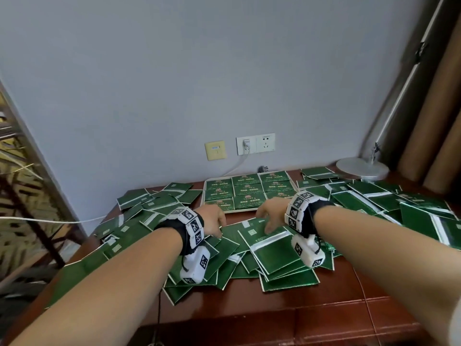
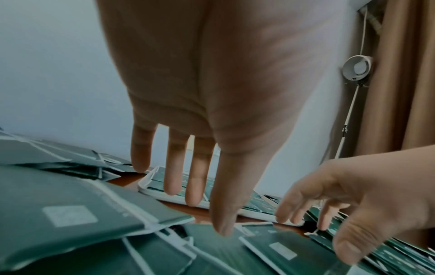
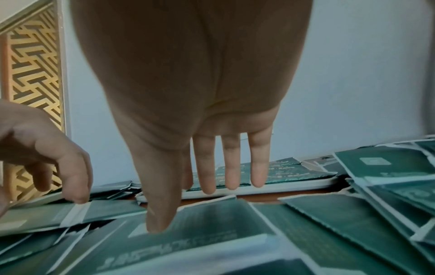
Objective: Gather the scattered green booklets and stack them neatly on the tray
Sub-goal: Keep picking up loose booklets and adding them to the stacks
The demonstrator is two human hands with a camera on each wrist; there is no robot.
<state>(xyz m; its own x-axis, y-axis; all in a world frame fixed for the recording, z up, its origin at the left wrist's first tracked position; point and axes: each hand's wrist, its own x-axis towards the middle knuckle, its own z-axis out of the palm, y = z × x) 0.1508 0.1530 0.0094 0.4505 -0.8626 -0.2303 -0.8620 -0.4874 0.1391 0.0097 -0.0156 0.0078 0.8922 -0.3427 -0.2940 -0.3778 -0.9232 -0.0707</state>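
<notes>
— Forearms lead; left hand point(image 1: 212, 219) and right hand point(image 1: 270, 213) spread, holding nothing, over loose green booklets point(image 1: 268, 248).
— Step?
— Picking. Next: pinch one, carry to tray point(image 1: 203, 196), partly filled.

Both forearms outstretched, left hand point(image 1: 211, 219) and right hand point(image 1: 272, 213) palm-down, fingers point(image 2: 173, 167) straight and spread.

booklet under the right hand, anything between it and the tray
Nothing visible blocks it. Only a bare strip of table separates the booklet from the tray. The right hand hovers over the booklet, empty.
</notes>
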